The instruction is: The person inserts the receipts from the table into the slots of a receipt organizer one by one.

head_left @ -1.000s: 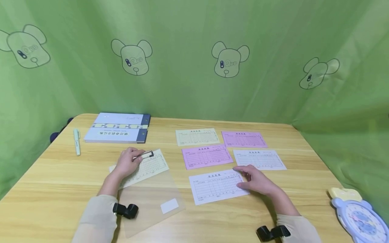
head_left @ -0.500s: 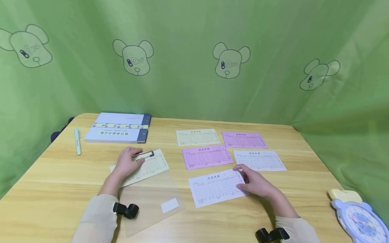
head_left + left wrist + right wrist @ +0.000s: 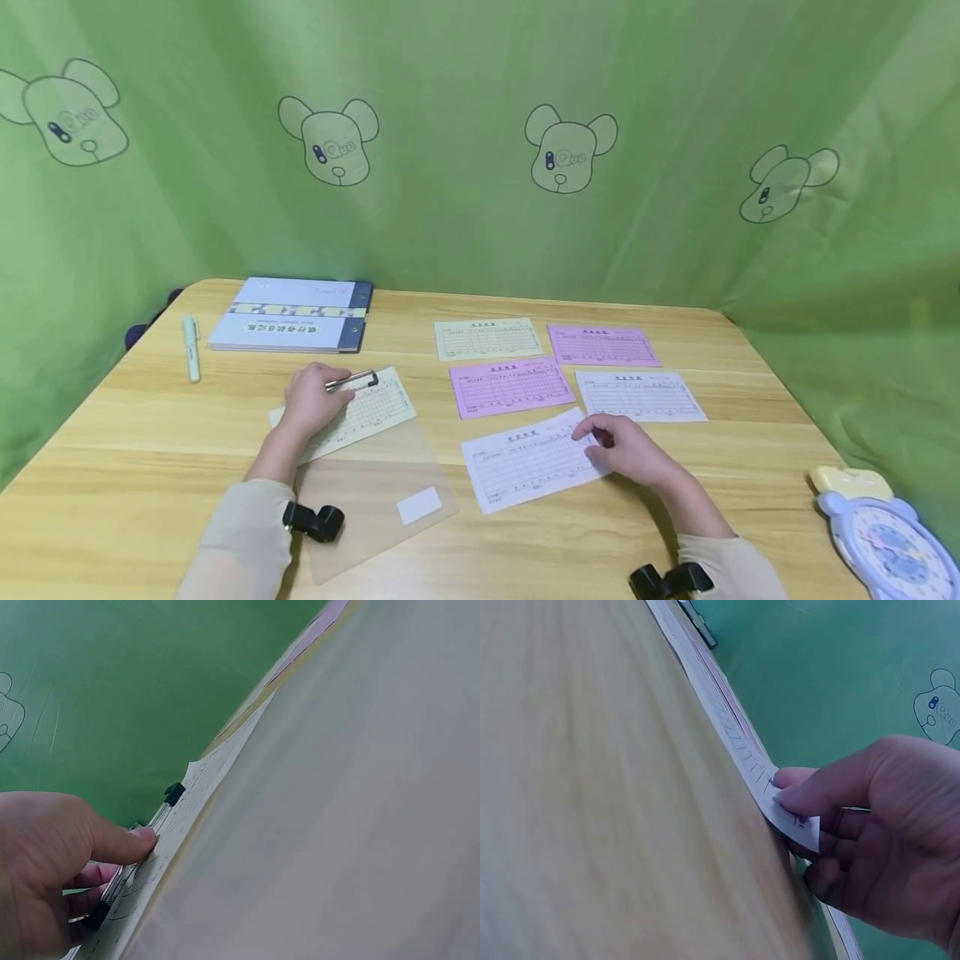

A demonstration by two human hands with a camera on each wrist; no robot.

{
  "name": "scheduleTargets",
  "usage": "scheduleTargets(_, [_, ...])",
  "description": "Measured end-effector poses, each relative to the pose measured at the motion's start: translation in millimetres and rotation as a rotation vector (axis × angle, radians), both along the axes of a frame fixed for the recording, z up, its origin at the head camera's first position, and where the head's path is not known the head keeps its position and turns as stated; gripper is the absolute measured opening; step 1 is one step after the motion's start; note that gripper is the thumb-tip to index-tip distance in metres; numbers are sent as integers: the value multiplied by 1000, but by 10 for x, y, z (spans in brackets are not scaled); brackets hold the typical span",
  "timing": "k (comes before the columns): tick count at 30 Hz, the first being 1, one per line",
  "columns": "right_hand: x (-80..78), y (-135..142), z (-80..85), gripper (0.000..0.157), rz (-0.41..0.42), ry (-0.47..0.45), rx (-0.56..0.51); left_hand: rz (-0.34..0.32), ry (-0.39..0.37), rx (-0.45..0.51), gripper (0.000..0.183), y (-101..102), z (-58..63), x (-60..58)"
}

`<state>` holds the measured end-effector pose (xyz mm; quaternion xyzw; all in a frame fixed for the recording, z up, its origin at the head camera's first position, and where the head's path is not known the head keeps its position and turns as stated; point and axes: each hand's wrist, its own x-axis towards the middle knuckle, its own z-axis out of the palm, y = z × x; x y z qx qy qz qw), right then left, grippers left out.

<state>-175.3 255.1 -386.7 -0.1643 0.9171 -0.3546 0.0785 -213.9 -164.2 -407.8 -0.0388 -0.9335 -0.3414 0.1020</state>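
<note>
My left hand (image 3: 315, 398) grips the metal clip (image 3: 139, 859) of a clear clipboard (image 3: 360, 517), the thumb on top and the other fingers curled at its far side. A pale green printed form (image 3: 375, 408) lies under that clip, partly covered by the hand. With thumb and forefinger, my right hand (image 3: 630, 450) pinches the right edge of a white printed form (image 3: 525, 462). In the right wrist view the pinched end of this white form (image 3: 784, 814) bends up from the wooden table. The clipboard lies to the left of the white form.
Behind the white form lie two pink forms (image 3: 510, 387), another pale green form (image 3: 487, 339) and another white form (image 3: 641, 396). A blue-white ledger (image 3: 292, 321) and a mint highlighter (image 3: 191, 350) are at the back left. A toy clock (image 3: 892, 542) sits at the right edge.
The white form has shifted slightly left and tilted, its right end now raised in the right hand's pinch. My left hand has stayed at the clip.
</note>
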Motion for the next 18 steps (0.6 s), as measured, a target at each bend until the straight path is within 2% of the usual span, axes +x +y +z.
scheduleTargets(6, [-9,-28,68,22,20,-92,-153,-33,-19,-12,31,52,-1,-21])
scheduleTargets(13, [-68,-100,231,23,49,-49,-279,-58,8,-30,31,104,-13,-40])
scheduleTargets(18, [-133,-260,309,27,17,-93,-382,-70,-22,-15,32,120,-24,-62])
